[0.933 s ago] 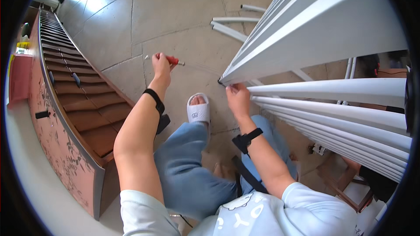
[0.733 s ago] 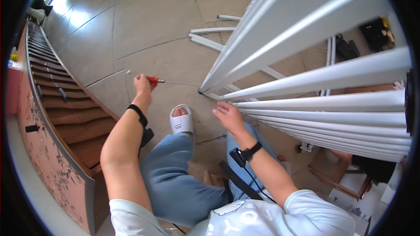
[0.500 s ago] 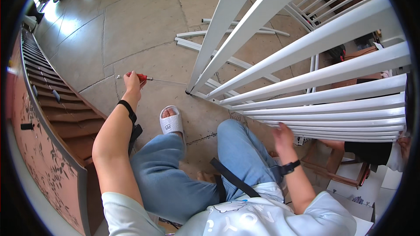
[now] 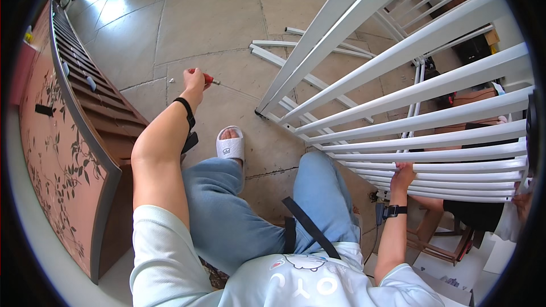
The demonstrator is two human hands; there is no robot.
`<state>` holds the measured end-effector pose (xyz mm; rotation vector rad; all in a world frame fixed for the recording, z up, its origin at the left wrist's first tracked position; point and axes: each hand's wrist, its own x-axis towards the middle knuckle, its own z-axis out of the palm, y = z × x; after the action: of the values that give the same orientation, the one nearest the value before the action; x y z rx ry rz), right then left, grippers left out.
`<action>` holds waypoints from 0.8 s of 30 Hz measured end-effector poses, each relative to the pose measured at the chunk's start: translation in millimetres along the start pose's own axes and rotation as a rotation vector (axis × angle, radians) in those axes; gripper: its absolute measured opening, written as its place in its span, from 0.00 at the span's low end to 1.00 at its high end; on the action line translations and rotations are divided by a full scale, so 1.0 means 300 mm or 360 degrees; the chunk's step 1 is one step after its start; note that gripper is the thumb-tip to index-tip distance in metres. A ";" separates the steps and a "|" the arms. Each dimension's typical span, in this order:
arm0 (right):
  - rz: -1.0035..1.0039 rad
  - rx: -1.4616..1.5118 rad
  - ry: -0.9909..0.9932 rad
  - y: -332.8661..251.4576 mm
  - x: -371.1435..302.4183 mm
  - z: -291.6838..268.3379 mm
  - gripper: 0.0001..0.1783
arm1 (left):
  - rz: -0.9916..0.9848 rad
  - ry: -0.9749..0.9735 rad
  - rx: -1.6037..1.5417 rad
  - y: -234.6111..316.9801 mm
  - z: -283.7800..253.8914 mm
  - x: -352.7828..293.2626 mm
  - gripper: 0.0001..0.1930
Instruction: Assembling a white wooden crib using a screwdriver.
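My left hand [image 4: 195, 81] is closed round the red handle of a screwdriver [image 4: 210, 79]. Its long thin shaft slants down to the right toward the corner of a white slatted frame [image 4: 472, 74]; whether the tip touches the corner is too fine to tell. The frame leans upright across the right side, with black fittings at that low corner. My right hand [image 4: 403, 176] has its fingers wrapped round one of the lower white slats, near my right knee.
Loose white bars [image 4: 318, 79] lie on the stone-tiled floor behind the frame. At left stands a pink-and-brown slatted panel [image 4: 68, 176]. Another person's hand [image 4: 520, 200] is at the frame's right end, above a wooden stool [image 4: 455, 244]. My white slipper [image 4: 230, 145] is near the frame's corner.
My right hand has moved right from beside the frame and taken hold of a slat. My left hand still holds the screwdriver. The whole view has shifted slightly.
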<state>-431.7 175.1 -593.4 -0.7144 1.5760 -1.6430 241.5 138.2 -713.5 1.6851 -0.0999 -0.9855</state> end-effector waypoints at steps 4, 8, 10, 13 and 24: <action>-0.0086 -0.0047 -0.0008 -0.026 -0.014 0.020 0.12 | 0.0170 -0.0065 0.0151 0.023 0.004 0.011 0.10; -0.0060 -0.0009 -0.0101 -0.025 0.004 0.006 0.11 | 0.0227 -0.0171 0.0164 0.052 0.021 0.036 0.10; -0.0072 -0.0083 -0.0059 -0.038 -0.001 -0.010 0.11 | 0.0231 -0.0174 0.0194 0.057 0.050 0.013 0.12; -0.0063 -0.0155 -0.0050 -0.052 -0.011 0.004 0.11 | 0.0292 -0.0229 0.0247 0.093 0.075 -0.027 0.13; -0.0058 -0.0189 -0.0035 -0.018 -0.021 -0.027 0.03 | 0.0582 0.0157 0.0581 0.074 0.079 -0.031 0.16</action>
<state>-435.4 184.9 -588.0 -0.8243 1.6647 -1.5722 229.2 116.9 -690.3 1.9533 -0.5301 -0.6316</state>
